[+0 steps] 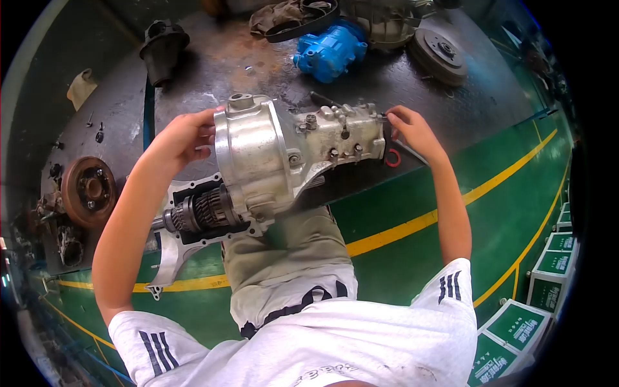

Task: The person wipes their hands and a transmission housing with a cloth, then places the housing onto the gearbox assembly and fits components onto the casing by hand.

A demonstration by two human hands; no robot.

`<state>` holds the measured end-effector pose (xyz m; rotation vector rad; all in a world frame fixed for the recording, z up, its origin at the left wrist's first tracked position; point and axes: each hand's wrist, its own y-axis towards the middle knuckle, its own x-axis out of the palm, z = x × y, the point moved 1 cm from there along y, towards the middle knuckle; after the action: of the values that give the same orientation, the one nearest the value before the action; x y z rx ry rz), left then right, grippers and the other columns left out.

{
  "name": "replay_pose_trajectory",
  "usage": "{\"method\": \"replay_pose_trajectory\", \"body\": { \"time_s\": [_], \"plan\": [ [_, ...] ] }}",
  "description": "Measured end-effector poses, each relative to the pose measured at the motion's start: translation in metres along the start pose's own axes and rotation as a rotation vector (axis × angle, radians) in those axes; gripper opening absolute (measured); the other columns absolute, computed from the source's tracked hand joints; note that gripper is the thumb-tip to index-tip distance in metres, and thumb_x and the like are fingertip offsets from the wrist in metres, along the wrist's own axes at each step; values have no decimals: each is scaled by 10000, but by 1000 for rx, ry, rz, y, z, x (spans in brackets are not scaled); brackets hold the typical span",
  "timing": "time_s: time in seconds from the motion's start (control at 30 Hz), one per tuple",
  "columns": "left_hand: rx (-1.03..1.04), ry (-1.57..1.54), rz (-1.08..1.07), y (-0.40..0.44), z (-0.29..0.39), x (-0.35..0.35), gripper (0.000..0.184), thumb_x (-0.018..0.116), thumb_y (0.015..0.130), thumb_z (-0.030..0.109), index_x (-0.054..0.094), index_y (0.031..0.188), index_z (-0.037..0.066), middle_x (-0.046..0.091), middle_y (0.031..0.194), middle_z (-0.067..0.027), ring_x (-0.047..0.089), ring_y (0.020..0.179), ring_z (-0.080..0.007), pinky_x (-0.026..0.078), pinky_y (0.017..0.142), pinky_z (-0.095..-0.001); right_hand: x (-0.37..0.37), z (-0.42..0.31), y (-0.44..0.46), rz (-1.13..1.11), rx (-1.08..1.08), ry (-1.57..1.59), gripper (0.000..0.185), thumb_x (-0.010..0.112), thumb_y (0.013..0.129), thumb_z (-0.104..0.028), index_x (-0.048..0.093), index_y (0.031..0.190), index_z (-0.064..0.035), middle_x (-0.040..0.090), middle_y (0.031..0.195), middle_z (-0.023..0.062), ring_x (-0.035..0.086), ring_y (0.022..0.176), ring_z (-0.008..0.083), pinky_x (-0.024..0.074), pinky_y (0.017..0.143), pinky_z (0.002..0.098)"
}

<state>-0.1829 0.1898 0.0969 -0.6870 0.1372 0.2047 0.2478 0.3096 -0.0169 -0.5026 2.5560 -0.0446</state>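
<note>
A silver gearbox housing (pixel 255 155) lies on its side near the front edge of the dark metal bench, its wide bell end to the left. My left hand (pixel 187 138) is at the rim of the bell end, its fingers curled at the edge and partly hidden behind it. At the narrow right end, my right hand (pixel 411 131) touches the housing's end with bent fingertips. An open casing (pixel 187 238) with a gear shaft (pixel 203 211) in it sits below and left of the housing. Beside the right end lies a red ring (pixel 393 158).
Dark metal workbench (pixel 213 61). At the back are a dark casting (pixel 162 51), a blue housing (pixel 331 51), a belt (pixel 303 27) and a round disc (pixel 440 55). A rusty drum (pixel 89 192) stands at the left. Green boxes (pixel 516 329) stand at the lower right.
</note>
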Motion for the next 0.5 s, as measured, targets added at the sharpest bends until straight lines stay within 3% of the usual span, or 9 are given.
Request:
{"method": "replay_pose_trajectory", "body": {
  "time_s": [0.03, 0.1, 0.2, 0.37, 0.43, 0.5],
  "plan": [
    [-2, 2, 4, -1, -1, 1, 265, 699, 927, 382, 693, 975, 121, 610, 829, 43, 523, 761, -96, 414, 712, -276, 3, 1, -1, -2, -1, 4, 357, 610, 990, -335, 624, 1111, 0, 628, 849, 56, 602, 641, 126, 472, 571, 280],
    [17, -70, -29, -1, -2, 3, 262, 657, 959, 352, 696, 1061, 114, 649, 896, 20, 547, 780, -107, 434, 736, -269, 8, 4, -2, 1, 215, 292, 386, 608, 990, -390, 610, 1094, -18, 566, 790, 24, 549, 577, 97, 397, 468, 249],
    [37, -122, -71, 0, -1, 5, 278, 614, 984, 325, 684, 1141, 106, 671, 948, 4, 564, 800, -111, 448, 754, -264, 21, 8, -2, 40, 283, 337, 417, 614, 983, -420, 599, 1085, -16, 510, 735, 9, 508, 539, 78, 359, 434, 241],
    [72, -167, -37, 5, -8, 5, 257, 580, 998, 262, 676, 1152, 80, 652, 914, 11, 518, 752, -81, 442, 707, -246, 39, 26, 14, 269, 177, 210, 444, 647, 949, -404, 639, 1011, 36, 593, 782, 53, 544, 593, 135, 398, 497, 300],
    [3, -178, -12, 12, -10, 2, 286, 487, 1038, 249, 639, 1247, 126, 704, 1068, -3, 649, 935, -104, 521, 809, -319, 38, 29, 20, 325, 156, 190, 434, 666, 926, -368, 652, 969, 64, 612, 786, 71, 562, 622, 165, 415, 528, 320],
    [9, -186, -2, 10, -10, 0, 285, 477, 1040, 237, 634, 1248, 123, 707, 1046, 3, 654, 909, -109, 528, 798, -322, 38, 22, 19, 319, 183, 197, 432, 671, 919, -364, 656, 970, 64, 607, 756, 68, 553, 600, 158, 405, 512, 317]
  ]
}}
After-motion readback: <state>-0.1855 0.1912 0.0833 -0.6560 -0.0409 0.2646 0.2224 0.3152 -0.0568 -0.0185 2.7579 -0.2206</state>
